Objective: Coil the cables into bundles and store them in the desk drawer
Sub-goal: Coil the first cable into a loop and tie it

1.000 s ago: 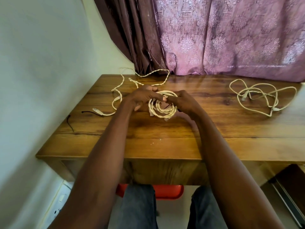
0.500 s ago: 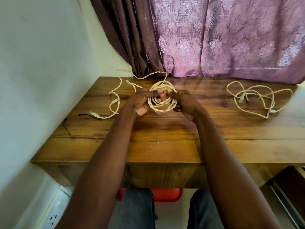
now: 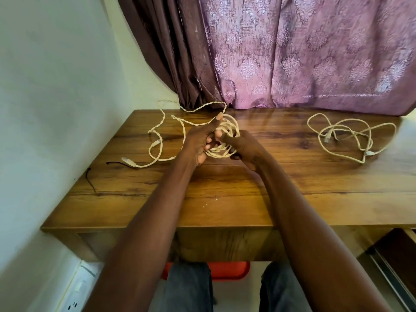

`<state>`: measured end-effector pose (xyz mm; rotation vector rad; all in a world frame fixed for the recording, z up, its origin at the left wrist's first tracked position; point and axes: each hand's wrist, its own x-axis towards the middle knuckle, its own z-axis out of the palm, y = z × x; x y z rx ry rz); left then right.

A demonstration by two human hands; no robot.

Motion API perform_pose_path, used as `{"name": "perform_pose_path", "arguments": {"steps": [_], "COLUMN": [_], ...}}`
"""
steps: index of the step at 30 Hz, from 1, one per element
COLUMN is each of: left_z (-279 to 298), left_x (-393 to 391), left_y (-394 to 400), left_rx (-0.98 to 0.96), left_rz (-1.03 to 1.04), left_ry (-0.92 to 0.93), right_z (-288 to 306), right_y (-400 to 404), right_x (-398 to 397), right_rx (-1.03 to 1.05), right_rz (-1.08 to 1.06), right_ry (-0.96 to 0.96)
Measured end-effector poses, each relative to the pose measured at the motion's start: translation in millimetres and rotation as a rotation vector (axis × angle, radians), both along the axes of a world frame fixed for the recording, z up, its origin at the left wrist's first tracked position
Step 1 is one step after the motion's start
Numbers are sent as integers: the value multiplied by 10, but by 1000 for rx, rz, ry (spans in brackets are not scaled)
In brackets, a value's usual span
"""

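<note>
Wooden desk (image 3: 225, 199) w/ pink curtain (image 3: 315, 52) behind, both hands gripping cream cable coil (image 3: 227, 131) above mid-desk, left hand (image 3: 198, 143) & right hand (image 3: 244, 146) fingers curling round loops, 2nd cable (image 3: 351, 136) lying loose far right.

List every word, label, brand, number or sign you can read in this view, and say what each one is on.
None: no readable text shows anywhere in this view.
The coil held by the left hand and right hand, and the loose cable on the desk: no visible print.
The curtain: woven floral pattern only, no lettering.
The wall socket: no marking legible.
</note>
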<state>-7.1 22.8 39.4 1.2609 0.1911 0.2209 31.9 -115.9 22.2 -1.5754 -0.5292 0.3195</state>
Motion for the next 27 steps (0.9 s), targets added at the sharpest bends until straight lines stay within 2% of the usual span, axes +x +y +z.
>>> {"name": "perform_pose_path", "arguments": {"steps": [3,7,10,14,16,18,21,24,27], "left_z": [1,-30,-29,11,21,-9,-34,12,37], "left_x": [7,29,8,-44,-35,9,20,-23,-25], "left_y": [33,95,123,92,25,-10,-10,7,57], "left_rx": [63,48,-90,-148,-168,-144,-9,26,-33], "left_rz": [-53,-177,-300,-404,-316,-202,-73,-53,-176], "left_ry": [64,76,-15,-155,-164,-154,-111,-79,-43], "right_z": [-22,51,93,111,121,128,87,85,143], "right_y": [-5,37,43,-2,-33,-45,-38,-2,25], "right_x": [38,38,50,72,44,11,21,12,-6], "right_rx": [40,87,263,557,510,352,175,111,117], "right_rz": [43,-98,-143,9,43,45,-2,-92,-183], "right_ry": [108,160,254,428,427,342,237,174,153]}}
